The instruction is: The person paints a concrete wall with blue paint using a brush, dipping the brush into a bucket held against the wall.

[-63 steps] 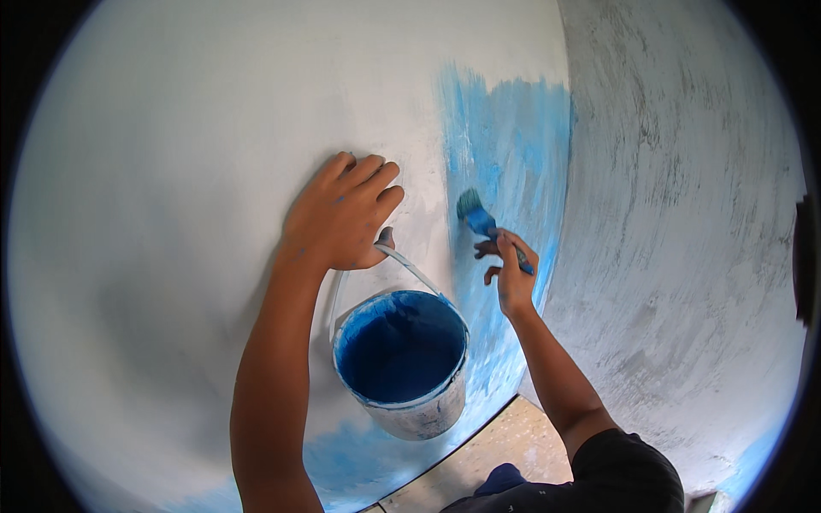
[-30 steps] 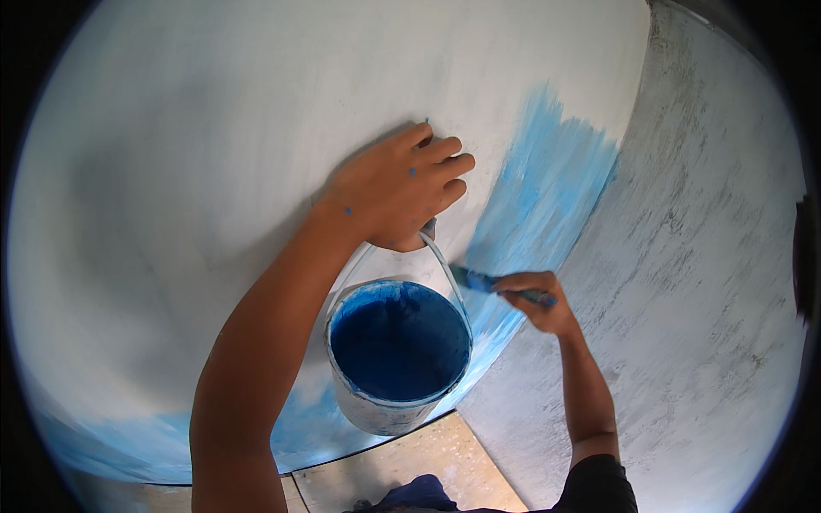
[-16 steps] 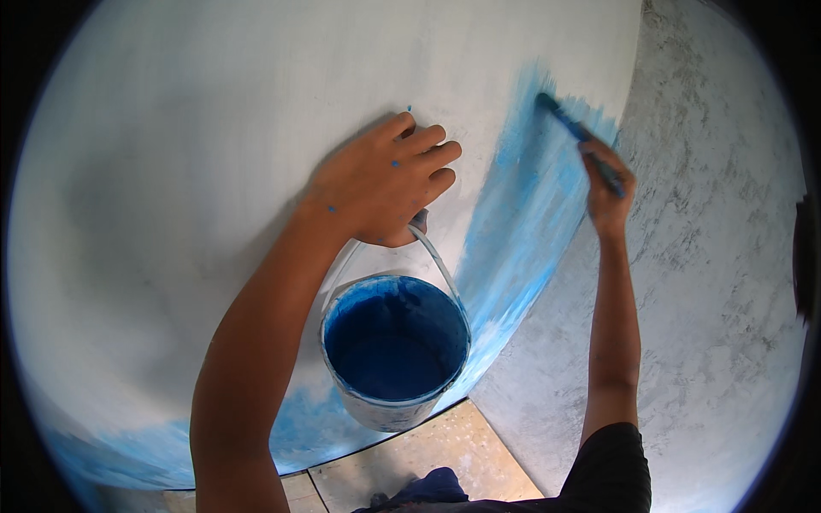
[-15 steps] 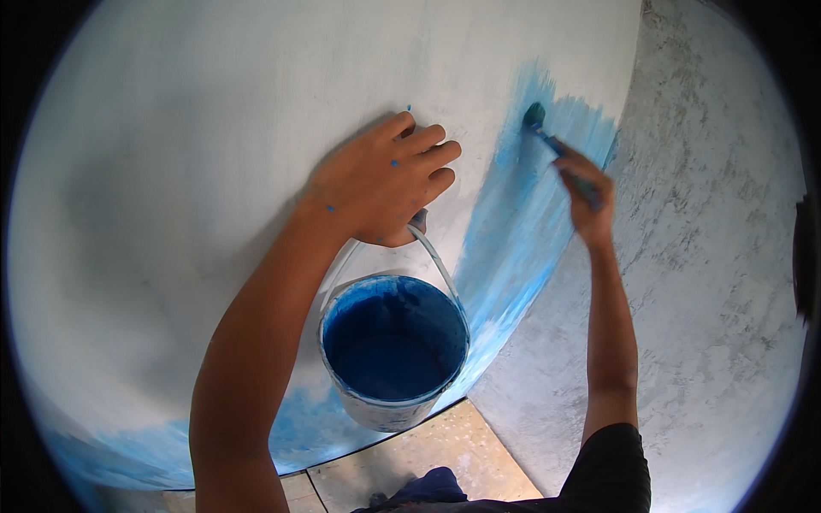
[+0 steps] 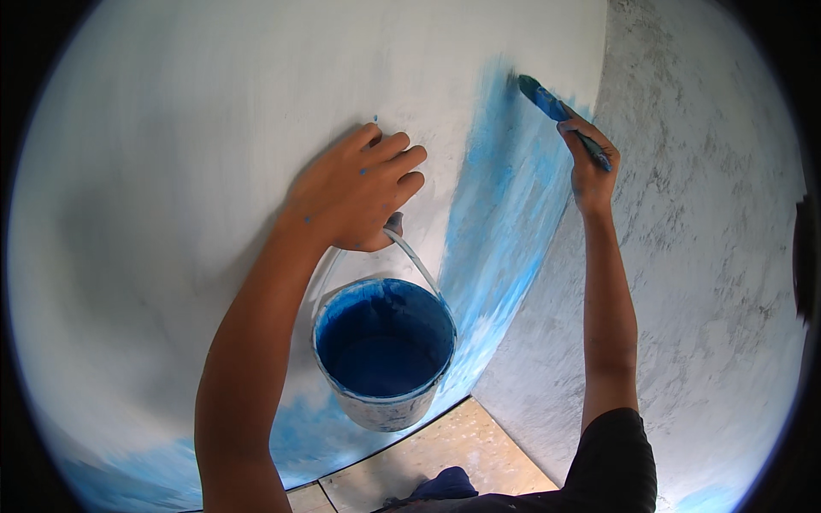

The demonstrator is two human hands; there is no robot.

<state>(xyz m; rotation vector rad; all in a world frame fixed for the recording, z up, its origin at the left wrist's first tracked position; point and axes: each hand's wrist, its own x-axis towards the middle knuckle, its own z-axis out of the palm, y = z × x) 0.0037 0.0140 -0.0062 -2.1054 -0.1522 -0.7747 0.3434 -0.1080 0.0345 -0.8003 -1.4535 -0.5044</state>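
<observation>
The paint bucket [image 5: 385,415] hangs by its pale handle from my left hand [image 5: 355,188]. Blue paint [image 5: 380,363] fills its lower part, and its inner wall is smeared with blue. My left fingers are bent near the white wall; the thumb side holds the handle, and small blue specks dot the skin. In my right hand [image 5: 592,167] is a paintbrush [image 5: 547,103], gripped by its handle and tilted, with dark wet bristles pointing up and left at the top of a blue painted patch [image 5: 496,197]. Whether the bristles touch the wall I cannot tell.
The white wall [image 5: 197,111] meets a rough grey wall [image 5: 684,214] at a corner on the right. Blue streaks [image 5: 154,466] run along the wall's lower part. Below lies a tiled floor [image 5: 462,445] with paint spots. A dark object [image 5: 806,261] shows at the far right edge.
The brush has risen a little to the top of the blue patch, and its angle has changed. My left hand and the bucket appear slightly further left in view, as the whole view has shifted.
</observation>
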